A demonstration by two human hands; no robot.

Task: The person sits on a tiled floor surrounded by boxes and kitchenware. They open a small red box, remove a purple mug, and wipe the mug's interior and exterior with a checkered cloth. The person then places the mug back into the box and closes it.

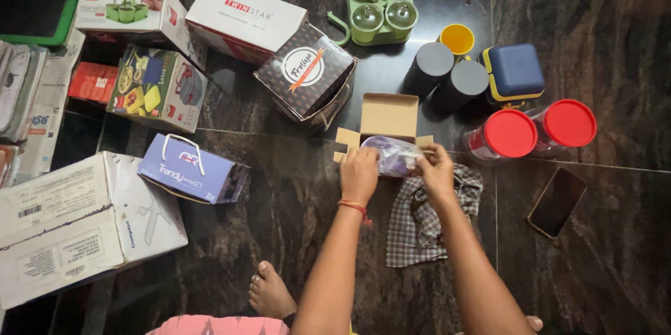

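- Both hands, left hand (358,173) and right hand (436,167), are closed on a purple wrapped bag (395,154), held at the mouth of a small open carton (386,119) at the frame's centre.
- Judging by this, the bag sits half in the carton, flaps still open; whether it is going in or coming out cannot be told.
- One checked cloth (419,226) lies on the floor (601,27) under the right wrist.
- One phone (556,201) lies at lower right.
- Two red-lidded jars (531,132) stand right of the carton.
- Two dark tumblers (451,76), one yellow cup (457,38) and one blue-and-yellow box (514,72) stand above them.
- One green four-jar set (381,5) is at top centre.
- About seven printed boxes (168,83) fill the left half, still closed as far as can be seen.
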